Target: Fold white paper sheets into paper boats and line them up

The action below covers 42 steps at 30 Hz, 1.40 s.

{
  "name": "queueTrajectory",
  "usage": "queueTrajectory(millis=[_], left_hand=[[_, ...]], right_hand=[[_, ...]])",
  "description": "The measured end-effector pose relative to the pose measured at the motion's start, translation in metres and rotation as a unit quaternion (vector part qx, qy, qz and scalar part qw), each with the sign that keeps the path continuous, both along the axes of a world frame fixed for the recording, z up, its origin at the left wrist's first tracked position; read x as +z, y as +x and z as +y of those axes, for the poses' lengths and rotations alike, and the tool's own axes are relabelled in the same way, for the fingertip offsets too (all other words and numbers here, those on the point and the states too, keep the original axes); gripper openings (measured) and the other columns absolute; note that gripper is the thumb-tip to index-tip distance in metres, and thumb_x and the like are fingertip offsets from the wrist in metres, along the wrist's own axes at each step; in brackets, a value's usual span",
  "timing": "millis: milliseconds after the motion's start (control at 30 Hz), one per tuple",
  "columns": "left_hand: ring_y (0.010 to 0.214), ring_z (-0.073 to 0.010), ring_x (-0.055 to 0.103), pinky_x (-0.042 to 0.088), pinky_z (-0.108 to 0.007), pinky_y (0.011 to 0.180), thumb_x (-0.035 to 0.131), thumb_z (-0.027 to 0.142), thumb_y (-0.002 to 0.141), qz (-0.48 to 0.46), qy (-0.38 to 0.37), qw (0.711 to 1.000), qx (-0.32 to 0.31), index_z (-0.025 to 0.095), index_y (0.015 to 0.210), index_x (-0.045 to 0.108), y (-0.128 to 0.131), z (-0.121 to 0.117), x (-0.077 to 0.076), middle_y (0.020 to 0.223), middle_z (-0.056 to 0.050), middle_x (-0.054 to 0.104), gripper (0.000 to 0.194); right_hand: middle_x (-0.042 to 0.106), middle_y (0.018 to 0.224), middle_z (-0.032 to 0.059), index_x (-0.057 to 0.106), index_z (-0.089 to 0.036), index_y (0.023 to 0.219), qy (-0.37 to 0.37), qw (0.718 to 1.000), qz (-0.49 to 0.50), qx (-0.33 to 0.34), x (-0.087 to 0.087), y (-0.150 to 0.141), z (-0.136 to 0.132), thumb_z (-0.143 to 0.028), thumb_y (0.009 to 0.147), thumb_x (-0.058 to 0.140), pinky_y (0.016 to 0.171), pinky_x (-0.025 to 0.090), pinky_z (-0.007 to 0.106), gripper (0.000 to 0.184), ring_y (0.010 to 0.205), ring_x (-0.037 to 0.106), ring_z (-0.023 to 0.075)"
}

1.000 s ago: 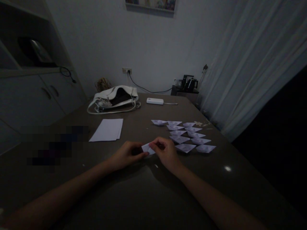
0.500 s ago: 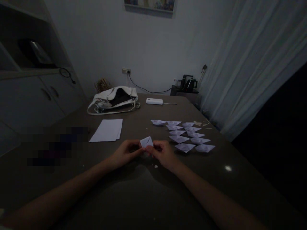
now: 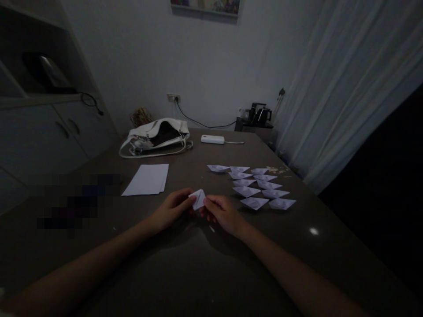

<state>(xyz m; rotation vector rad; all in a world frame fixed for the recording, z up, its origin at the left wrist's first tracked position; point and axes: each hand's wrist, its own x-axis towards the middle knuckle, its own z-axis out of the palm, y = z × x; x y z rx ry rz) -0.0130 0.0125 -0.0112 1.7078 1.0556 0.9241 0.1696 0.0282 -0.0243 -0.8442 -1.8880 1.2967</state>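
Note:
A small folded piece of white paper [image 3: 198,199], roughly diamond-shaped, is held up above the dark table between both hands. On its left edge, my left hand [image 3: 172,209] pinches it between thumb and fingers. My right hand [image 3: 224,212] grips the opposite edge, thumb on the near face and fingers curled behind and below. Several white paper boats [image 3: 254,202] stand in rows to the right of my right hand. Beyond my left hand lies a small stack of white paper sheets [image 3: 147,179].
A white handbag [image 3: 158,135] lies at the far left of the table [image 3: 205,273]. Near the back edge is a white power bank [image 3: 212,139] with a short cable. Small paper scraps [image 3: 272,169] lie beyond the boats. A black kettle [image 3: 263,116] stands behind, by the curtain [image 3: 343,88].
The folded paper has turned a little and shifted slightly left. My right thumb has moved from its lower edge to its right side. The boats and sheets stay where they were.

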Motion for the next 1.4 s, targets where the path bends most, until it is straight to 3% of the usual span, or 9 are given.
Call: queueTrajectory(millis=[133,267,367,733,1000,1133,1400], left_hand=[[0.069,-0.0161,0.057,0.046,-0.025,0.061,0.054,0.039,0.084,0.068,0.059,0.996,0.002,0.015,0.082,0.059,-0.002,0.001,-0.002,0.074,-0.002,0.06,0.025],[0.074,-0.0167,0.06,0.047,-0.025,0.066,0.054,0.034,0.085,0.143,0.133,0.981,0.0,0.015,0.089,0.062,-0.002,0.0,-0.002,0.08,-0.003,0.065,0.021],[0.076,-0.0166,0.063,0.049,-0.024,0.067,0.055,0.034,0.085,0.132,0.142,0.981,0.013,0.016,0.096,0.062,-0.001,-0.002,0.001,0.085,-0.003,0.068,0.022],[0.071,-0.0147,0.063,0.049,-0.023,0.064,0.053,0.031,0.087,0.121,0.139,0.983,0.019,0.016,0.09,0.06,-0.001,-0.002,0.003,0.078,-0.002,0.067,0.017],[0.067,-0.0126,0.053,0.043,-0.022,0.06,0.055,0.026,0.085,0.169,0.227,0.959,0.019,0.016,0.083,0.063,-0.003,-0.002,0.005,0.077,-0.001,0.058,0.013],[0.07,-0.013,0.055,0.045,-0.023,0.063,0.053,0.025,0.086,0.142,0.215,0.966,0.007,0.016,0.083,0.06,-0.002,-0.001,0.005,0.079,-0.001,0.057,0.012],[0.07,-0.0148,0.056,0.048,-0.026,0.063,0.05,0.031,0.087,0.099,0.168,0.979,0.06,0.017,0.085,0.054,-0.005,0.006,-0.002,0.078,-0.002,0.057,0.015]], right_hand=[[0.062,0.072,0.001,0.061,-0.017,0.083,0.156,0.981,-0.05,-0.099,0.004,0.001,-0.003,-0.032,0.086,0.053,0.053,0.039,0.02,0.018,0.06,0.054,0.0103],[0.066,0.075,0.0015,0.067,-0.019,0.082,0.21,0.968,-0.045,-0.132,0.006,0.003,-0.002,-0.027,0.081,0.061,0.055,0.041,0.021,0.01,0.061,0.057,0.0109],[0.069,0.074,0.0022,0.069,-0.019,0.078,0.192,0.972,-0.027,-0.132,0.006,0.002,0.0,-0.028,0.078,0.066,0.055,0.043,0.021,0.009,0.061,0.059,0.0118],[0.071,0.07,0.0025,0.071,-0.018,0.075,0.124,0.982,-0.01,-0.143,0.004,0.001,0.002,-0.023,0.073,0.069,0.055,0.047,0.023,0.005,0.06,0.063,0.013],[0.07,0.066,0.002,0.07,-0.018,0.07,0.136,0.98,-0.028,-0.141,0.001,0.002,0.004,-0.022,0.071,0.072,0.055,0.045,0.023,0.004,0.057,0.061,0.0128],[0.069,0.068,0.0014,0.07,-0.019,0.07,0.147,0.98,-0.028,-0.134,0.003,0.002,0.004,-0.021,0.073,0.07,0.055,0.045,0.023,0.003,0.059,0.062,0.0127],[0.067,0.069,0.0016,0.064,-0.017,0.074,0.116,0.978,-0.021,-0.172,0.003,0.004,0.008,-0.019,0.077,0.063,0.055,0.045,0.023,0.003,0.062,0.061,0.0132]])
